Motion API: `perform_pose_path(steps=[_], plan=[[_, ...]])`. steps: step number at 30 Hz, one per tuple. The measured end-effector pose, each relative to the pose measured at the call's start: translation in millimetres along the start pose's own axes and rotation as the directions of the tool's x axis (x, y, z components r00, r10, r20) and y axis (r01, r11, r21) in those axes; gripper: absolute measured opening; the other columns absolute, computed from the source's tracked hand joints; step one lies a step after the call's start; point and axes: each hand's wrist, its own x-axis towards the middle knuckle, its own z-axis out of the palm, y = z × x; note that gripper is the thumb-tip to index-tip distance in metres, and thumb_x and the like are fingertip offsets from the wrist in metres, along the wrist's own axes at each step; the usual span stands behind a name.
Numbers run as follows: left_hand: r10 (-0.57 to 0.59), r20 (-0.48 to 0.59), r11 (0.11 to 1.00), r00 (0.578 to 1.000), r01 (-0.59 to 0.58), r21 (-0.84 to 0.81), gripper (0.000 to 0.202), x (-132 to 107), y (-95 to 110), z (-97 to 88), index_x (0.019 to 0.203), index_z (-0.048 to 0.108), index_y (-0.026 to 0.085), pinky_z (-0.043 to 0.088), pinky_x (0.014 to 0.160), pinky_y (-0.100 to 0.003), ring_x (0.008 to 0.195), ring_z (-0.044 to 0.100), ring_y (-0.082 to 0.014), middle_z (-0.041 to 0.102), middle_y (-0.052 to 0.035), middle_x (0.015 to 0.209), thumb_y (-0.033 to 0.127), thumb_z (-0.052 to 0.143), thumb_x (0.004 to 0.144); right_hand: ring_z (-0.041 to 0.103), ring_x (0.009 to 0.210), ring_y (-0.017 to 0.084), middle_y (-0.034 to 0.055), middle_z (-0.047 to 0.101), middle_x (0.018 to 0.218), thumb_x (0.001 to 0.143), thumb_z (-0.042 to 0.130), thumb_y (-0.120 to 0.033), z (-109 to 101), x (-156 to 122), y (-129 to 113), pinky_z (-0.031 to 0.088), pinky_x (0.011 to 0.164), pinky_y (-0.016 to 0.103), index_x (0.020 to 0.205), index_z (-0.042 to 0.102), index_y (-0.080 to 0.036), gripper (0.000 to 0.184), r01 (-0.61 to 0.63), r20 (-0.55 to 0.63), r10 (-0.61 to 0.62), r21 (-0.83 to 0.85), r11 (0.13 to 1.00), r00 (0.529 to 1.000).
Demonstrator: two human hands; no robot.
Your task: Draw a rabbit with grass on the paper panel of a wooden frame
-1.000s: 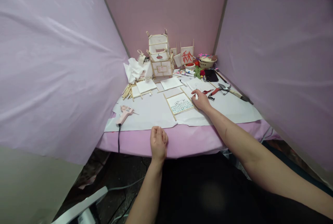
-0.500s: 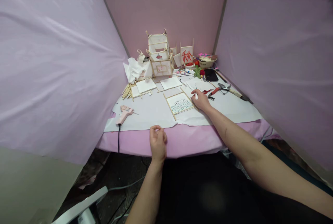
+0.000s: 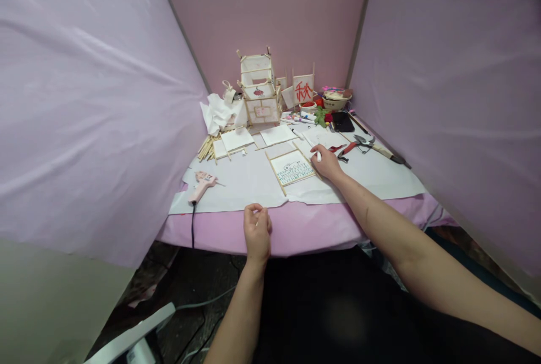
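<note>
My right hand (image 3: 327, 162) is closed round a white marker (image 3: 319, 156), whose end shows between the fingers. It rests at the right side of a stick-framed paper panel (image 3: 296, 167), which bears a black-outlined animal above rows of blue-green strokes. Over the pink cloth at the table's front edge, my left hand (image 3: 257, 227) is curled with thumb and fingers together. A small pale bit shows at its fingers, too small to name. To the left lies a pink glue gun (image 3: 203, 186), its nozzle pointing right.
Behind the panel are blank framed papers (image 3: 278, 135), a bundle of sticks (image 3: 207, 149) and a stick-and-paper lantern house (image 3: 262, 110). Red-handled pliers (image 3: 357, 144), a phone (image 3: 342, 122), several markers (image 3: 307, 118) and a bowl (image 3: 336, 102) occupy the right. Pink sheets wall the sides.
My left hand has shifted very slightly. The right hand, the marker and the panel look the same as before.
</note>
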Motion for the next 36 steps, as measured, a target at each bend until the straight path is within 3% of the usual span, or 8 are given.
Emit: perform_pose_path(steps=[14, 28, 36], plan=[[-0.013, 0.056, 1.000, 0.998, 0.014, -0.026, 0.056, -4.5, 8.9, 7.0, 0.063, 0.042, 0.020, 0.021, 0.040, -0.016, 0.040, 0.026, -0.0052, 0.033, 0.0081, 0.047, 0.064, 0.066, 0.088, 0.056, 0.065, 0.023, 0.0045, 0.070, 0.080, 0.082, 0.053, -0.021, 0.1, 0.5, 0.8, 0.041, 0.069, 0.033, 0.102, 0.065, -0.023, 0.023, 0.008, -0.005, -0.008, -0.007, 1.000, 1.000], [-0.022, 0.045, 0.999, 0.999, 0.024, -0.038, 0.053, -4.7, 11.3, 9.0, 0.065, 0.043, 0.020, 0.020, 0.042, -0.017, 0.042, 0.026, -0.0058, 0.032, 0.0078, 0.049, 0.061, 0.067, 0.089, 0.057, 0.066, 0.024, 0.0050, 0.071, 0.081, 0.082, 0.052, -0.022, -0.8, 0.0, 0.1, 0.043, 0.070, 0.034, 0.101, 0.064, -0.023, 0.023, 0.006, 0.002, -0.006, 0.006, 1.000, 1.000], [-0.033, 0.072, 0.998, 0.997, 0.036, -0.043, 0.061, -5.1, 9.9, 7.2, 0.061, 0.044, 0.019, 0.019, 0.041, -0.018, 0.040, 0.025, -0.0059, 0.031, 0.0071, 0.046, 0.072, 0.066, 0.083, 0.057, 0.066, 0.024, 0.0046, 0.071, 0.080, 0.080, 0.053, -0.022, -1.7, -0.8, -0.9, 0.044, 0.071, 0.034, 0.099, 0.064, -0.023, 0.022, 0.003, -0.007, -0.003, 0.043, 0.999, 1.000]])
